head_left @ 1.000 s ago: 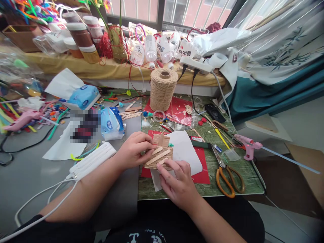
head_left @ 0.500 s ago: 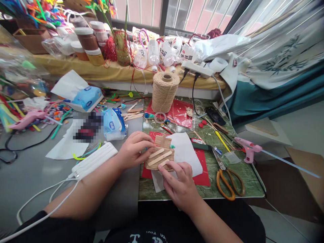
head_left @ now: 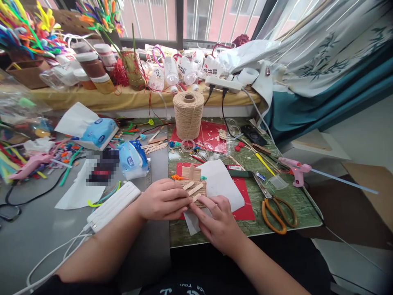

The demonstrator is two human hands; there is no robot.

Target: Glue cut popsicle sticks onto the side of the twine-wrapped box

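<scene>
A small twine-wrapped panel lies in front of me with short pale craft sticks set slantwise across it. My left hand covers the panel's left side, fingers together, the tips meeting the low end of the lowest craft stick. On that same stick are the thumb and forefinger of my right hand, closed around its lower edge. Above the panel rises a flat wooden piece, with an orange pipe-cleaner bit at its left and a teal one at its right.
White paper and a red sheet lie beneath the panel. Scissors and a pink glue gun are to the right. A twine spool stands behind; a white power strip sits left.
My left hand has come down from the panel's upper left to the lowest stick, uncovering the orange pipe cleaner. My right hand stays at that stick. The view has shifted slightly.
</scene>
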